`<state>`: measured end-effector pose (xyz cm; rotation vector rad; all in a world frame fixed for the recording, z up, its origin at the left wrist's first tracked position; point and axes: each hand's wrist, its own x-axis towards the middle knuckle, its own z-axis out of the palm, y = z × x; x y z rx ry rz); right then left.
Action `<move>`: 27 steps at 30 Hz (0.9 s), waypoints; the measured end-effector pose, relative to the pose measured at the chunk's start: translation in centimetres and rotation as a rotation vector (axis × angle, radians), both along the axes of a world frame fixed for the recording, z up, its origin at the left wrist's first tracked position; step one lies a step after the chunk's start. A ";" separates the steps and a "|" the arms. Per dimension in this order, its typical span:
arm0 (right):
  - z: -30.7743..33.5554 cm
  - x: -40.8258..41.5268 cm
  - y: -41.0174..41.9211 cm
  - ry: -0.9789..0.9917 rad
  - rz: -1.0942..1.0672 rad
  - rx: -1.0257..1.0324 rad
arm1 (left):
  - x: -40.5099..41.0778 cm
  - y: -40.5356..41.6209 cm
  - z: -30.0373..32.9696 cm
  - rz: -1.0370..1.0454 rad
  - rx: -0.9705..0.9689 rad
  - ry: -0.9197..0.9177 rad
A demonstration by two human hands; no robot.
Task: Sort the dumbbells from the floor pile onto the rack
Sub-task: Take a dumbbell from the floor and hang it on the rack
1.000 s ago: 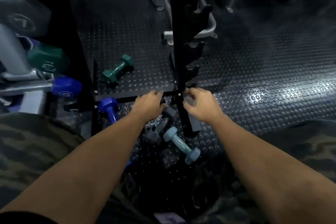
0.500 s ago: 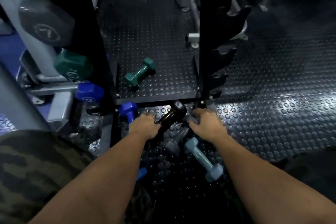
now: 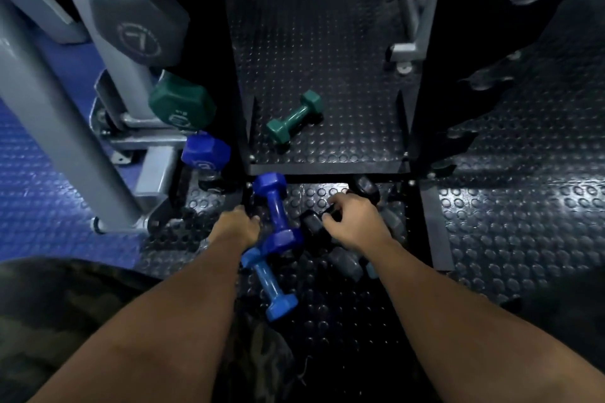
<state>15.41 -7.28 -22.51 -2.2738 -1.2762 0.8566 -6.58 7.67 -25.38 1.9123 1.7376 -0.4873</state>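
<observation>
Nearest to me, both bare forearms reach down over camouflage trousers (image 3: pixel 59 304) toward the pile on the studded black floor (image 3: pixel 507 239). A light blue dumbbell (image 3: pixel 266 281) lies closest, its far end touching a dark blue dumbbell (image 3: pixel 275 209) that runs away from me. My left hand (image 3: pixel 235 226) sits just beside the dark blue one, at its left; its fingers (image 3: pixel 253 222) curl downward, but I cannot tell whether they grip anything, since what lies under them is hidden. My right hand (image 3: pixel 355 222) is on a black dumbbell (image 3: pixel 314 226), fingers (image 3: pixel 330 217) curled over its handle and grasping it. One black head shows just left of that hand and another beyond it near the rack base. A grey dumbbell (image 3: pixel 343 263) lies partly under my right wrist.

Past the pile, the black rack (image 3: pixel 327 168) has a low front bar and two dark uprights. Between them, a small green dumbbell (image 3: pixel 294 118) lies alone and tilted on the studded floor, well apart from the pile.

To the left, a grey metal frame (image 3: pixel 65 127) carries three hex heads stacked by height: a blue hex head (image 3: pixel 204 152) lowest, a green hex head (image 3: pixel 181 105) above it, a grey hex head (image 3: pixel 137 16) farthest up.
</observation>
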 end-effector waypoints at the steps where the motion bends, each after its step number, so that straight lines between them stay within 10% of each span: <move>1: 0.0 -0.8 0.3 -0.011 0.048 -0.037 | -0.6 -0.1 -0.3 -0.010 -0.029 -0.003; 14: -4.7 -9.3 0.1 -0.036 0.536 -0.193 | -3.8 -3.5 -4.4 -0.365 -0.182 0.015; 27: -8.7 -10.3 -0.4 0.000 0.587 -0.341 | -4.0 -3.8 -7.5 -0.396 -0.030 0.045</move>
